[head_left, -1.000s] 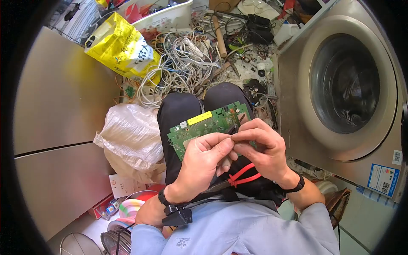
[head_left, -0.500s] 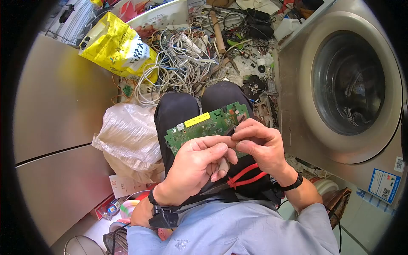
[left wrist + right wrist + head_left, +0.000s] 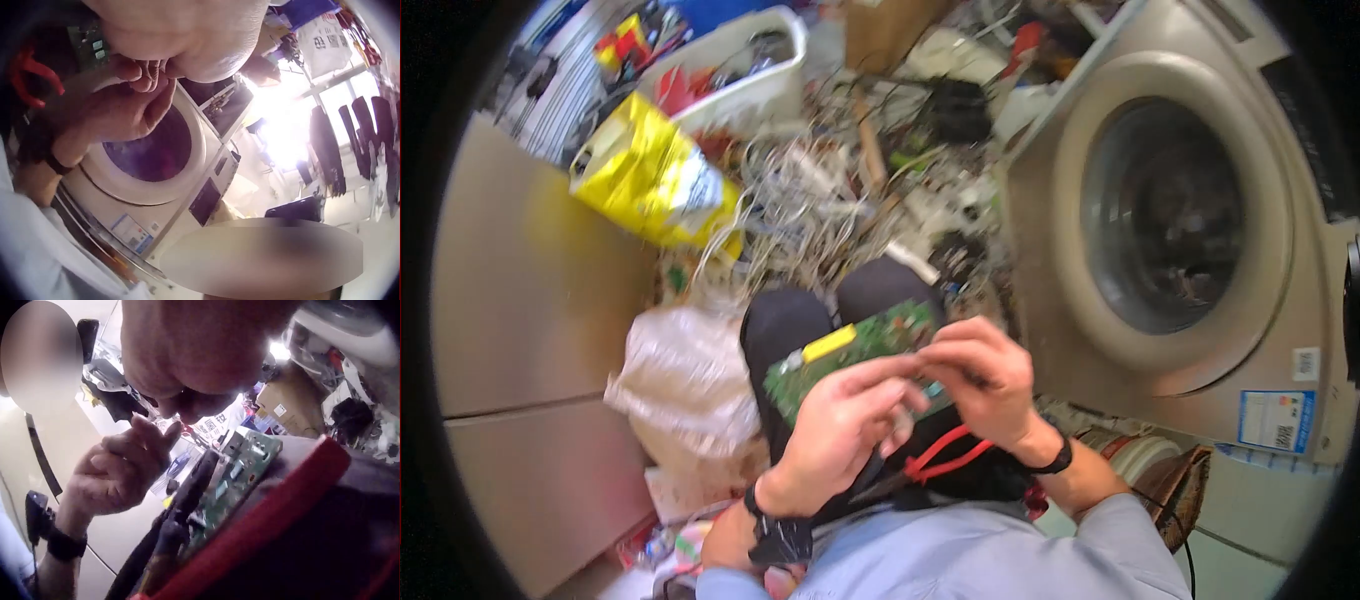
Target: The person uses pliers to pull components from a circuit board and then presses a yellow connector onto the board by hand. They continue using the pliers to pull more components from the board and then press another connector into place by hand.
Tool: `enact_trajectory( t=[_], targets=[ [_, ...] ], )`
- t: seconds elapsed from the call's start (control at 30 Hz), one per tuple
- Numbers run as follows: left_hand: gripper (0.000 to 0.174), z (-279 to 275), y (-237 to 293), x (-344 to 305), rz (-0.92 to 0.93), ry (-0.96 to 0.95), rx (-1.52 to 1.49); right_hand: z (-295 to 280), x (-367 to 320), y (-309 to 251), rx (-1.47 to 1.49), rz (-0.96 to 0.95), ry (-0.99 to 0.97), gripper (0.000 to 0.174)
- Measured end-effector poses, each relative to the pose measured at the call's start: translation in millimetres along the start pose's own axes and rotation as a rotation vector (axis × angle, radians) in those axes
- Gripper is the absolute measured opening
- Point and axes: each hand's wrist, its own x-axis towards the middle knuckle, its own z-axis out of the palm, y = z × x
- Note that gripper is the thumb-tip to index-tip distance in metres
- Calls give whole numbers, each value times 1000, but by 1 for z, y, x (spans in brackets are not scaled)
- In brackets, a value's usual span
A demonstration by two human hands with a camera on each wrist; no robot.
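Currently left hand (image 3: 845, 425), right hand (image 3: 985, 385) fingertips meeting over circuit board (image 3: 870, 340), grip unclear; white tub (image 3: 745, 95) holds mixed clutter.

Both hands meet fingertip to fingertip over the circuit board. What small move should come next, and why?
Probably the right hand should take up the red-handled pliers lying on the lap beneath it: its fingertips meet those of the left hand over the green circuit board, on something too small to make out.

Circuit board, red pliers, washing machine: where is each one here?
circuit board (image 3: 885, 332), head view, bare green face beside the yellow strip.
red pliers (image 3: 920, 464), head view, red handle near the pivot.
washing machine (image 3: 1040, 240), head view, metal front left of the door.
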Motion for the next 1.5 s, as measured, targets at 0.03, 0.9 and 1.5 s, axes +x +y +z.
enact_trajectory(
  t=[0.03, 0.9, 1.5],
  targets=[
    [38, 3, -1, 0, 36, 24, 59, -4, 3, -3, 21, 60, -1, 20],
    [13, -25, 139, 163, 343, -116, 275, -125, 377, 52, -1185, -224, -124, 15],
    [23, -52, 115, 235, 534, 172, 1119, -359, 562, 38, -1762, 203, -57, 19]
  ],
)
